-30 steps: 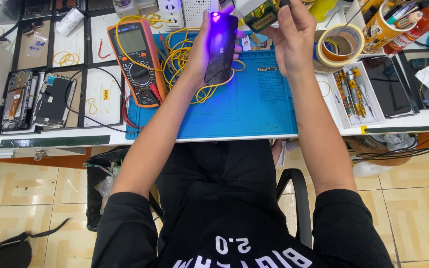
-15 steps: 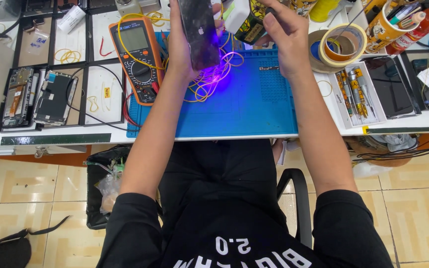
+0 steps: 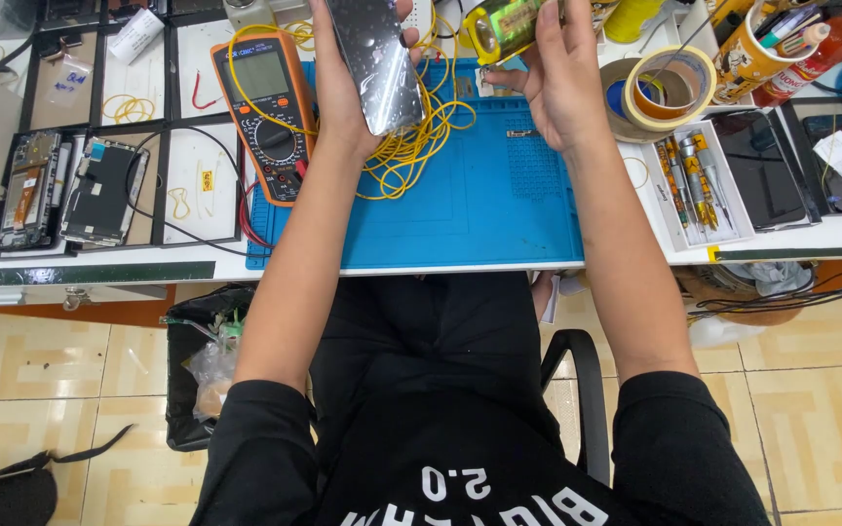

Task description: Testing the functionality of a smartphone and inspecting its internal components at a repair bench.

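White worktop carries a blue silicone mat; an orange multimeter stands at the mat's left edge, tangled yellow wire at its far side. Left hand is clamped on a thin black glossy phone panel, held above the far mat. Judged light, stiff, slippery, fragile: grip by edges. Right hand is closed around a small yellow-green lamp tool.

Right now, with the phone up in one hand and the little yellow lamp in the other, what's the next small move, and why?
Probably tilt the yellow lamp in the right hand toward the dark phone held by the left hand. The lamp's head points away from the phone, and no glow shows on the glass.
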